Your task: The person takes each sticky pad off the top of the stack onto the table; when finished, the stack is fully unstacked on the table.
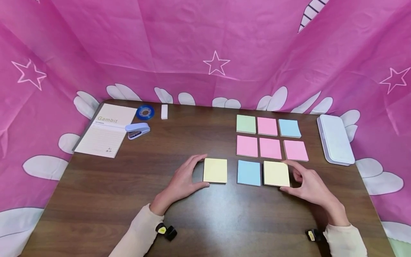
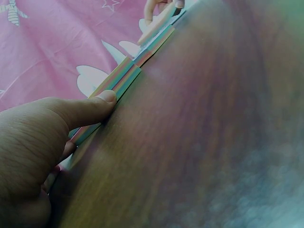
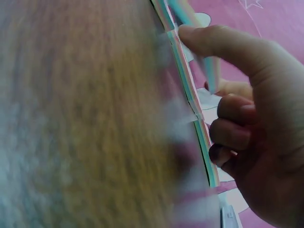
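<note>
Left hand [image 1: 184, 180] pinching yellow pad [image 1: 215, 170]; right hand [image 1: 309, 185] — second yellow pad [image 1: 276, 174]

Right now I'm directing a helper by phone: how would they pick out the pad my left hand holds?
On the brown table, find the grid of sticky pads at the right. The yellow pad lies left of it, in the left hand, apart from the rest.

Open tabletop [image 1: 224, 217] near the hands; sticky-note grid [image 1: 269, 137] and white case [image 1: 335, 139] beyond.

Two yellow sticky-note pads [image 1: 214, 170] [image 1: 276, 174], square, flat on table, blue pad [image 1: 248, 172] between them
</note>
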The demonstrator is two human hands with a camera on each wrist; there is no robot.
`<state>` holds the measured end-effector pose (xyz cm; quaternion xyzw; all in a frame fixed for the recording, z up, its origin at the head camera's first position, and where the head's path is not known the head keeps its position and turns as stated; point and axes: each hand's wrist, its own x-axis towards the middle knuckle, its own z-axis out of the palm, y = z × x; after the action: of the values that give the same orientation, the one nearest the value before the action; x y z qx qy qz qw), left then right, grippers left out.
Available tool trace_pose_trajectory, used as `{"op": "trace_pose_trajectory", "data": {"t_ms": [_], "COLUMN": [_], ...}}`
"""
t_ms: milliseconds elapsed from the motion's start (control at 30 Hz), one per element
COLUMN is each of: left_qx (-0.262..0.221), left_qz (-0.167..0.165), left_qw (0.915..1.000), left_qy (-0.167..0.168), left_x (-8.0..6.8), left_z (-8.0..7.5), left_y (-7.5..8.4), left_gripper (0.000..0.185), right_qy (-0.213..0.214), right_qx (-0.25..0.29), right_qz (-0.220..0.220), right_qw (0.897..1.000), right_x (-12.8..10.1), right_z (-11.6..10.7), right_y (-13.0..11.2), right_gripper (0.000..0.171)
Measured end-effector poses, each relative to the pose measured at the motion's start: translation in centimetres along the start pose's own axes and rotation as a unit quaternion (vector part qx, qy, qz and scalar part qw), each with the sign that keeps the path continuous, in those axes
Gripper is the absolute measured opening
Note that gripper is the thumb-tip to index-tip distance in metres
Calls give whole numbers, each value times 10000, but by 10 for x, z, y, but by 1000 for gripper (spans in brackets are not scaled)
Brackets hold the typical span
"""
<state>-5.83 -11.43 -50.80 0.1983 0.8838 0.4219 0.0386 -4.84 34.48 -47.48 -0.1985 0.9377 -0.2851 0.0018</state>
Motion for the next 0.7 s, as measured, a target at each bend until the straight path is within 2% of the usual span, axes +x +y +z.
{"op": "trace_pose_trajectory", "data": {"t_ms": [267,700], "left_qx": [-20,-55], "left_qz": [-19,-3], "left_qw": [10000,10000], "left_qy": [-27,-6], "left_x": [0,0], "left_z": [-1,0], "left_y": [0,0], "left_gripper": [101,100], "right_qy": [-342,-330], "right_qx": [-118,-121], "right_qz": [165,193], "right_qw": [9992,9992], "right_x": [0,1], "right_z": [1,0], "right_y": [4,2], "right_gripper": [87,83]}}
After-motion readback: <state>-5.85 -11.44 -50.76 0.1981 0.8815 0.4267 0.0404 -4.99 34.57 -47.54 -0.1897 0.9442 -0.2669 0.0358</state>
